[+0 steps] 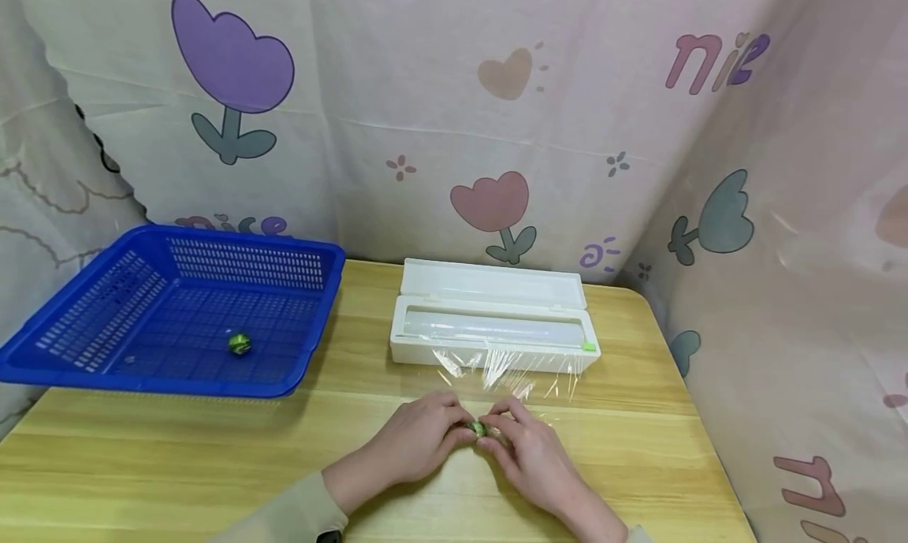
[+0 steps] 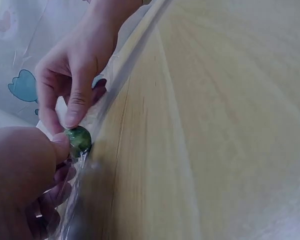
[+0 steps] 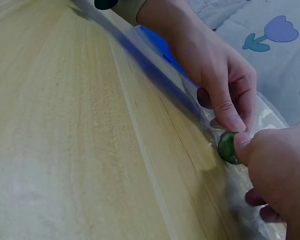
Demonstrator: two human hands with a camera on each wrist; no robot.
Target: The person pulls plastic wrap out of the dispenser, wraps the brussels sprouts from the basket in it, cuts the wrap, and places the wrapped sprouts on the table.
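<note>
A small shiny green ball (image 1: 479, 429) lies between my two hands, low over the wooden table. My left hand (image 1: 424, 437) pinches its left side with thumb and fingers, and my right hand (image 1: 530, 454) pinches it from the right. Clear cling film (image 1: 496, 370) runs from a white dispenser box toward the hands. In the left wrist view the film hangs in folds under the ball (image 2: 79, 141), and the thumbs press near its top. From the right wrist the ball (image 3: 227, 148) shows at the right thumb tip, with film bunched around it.
Behind the hands stands the white cling film box (image 1: 489, 356), lid (image 1: 493, 283) raised, the film roll (image 1: 489, 327) inside. A blue plastic basket (image 1: 322, 314) at the left holds another green ball (image 1: 239, 344). Printed fabric (image 1: 397, 70) hangs behind the table.
</note>
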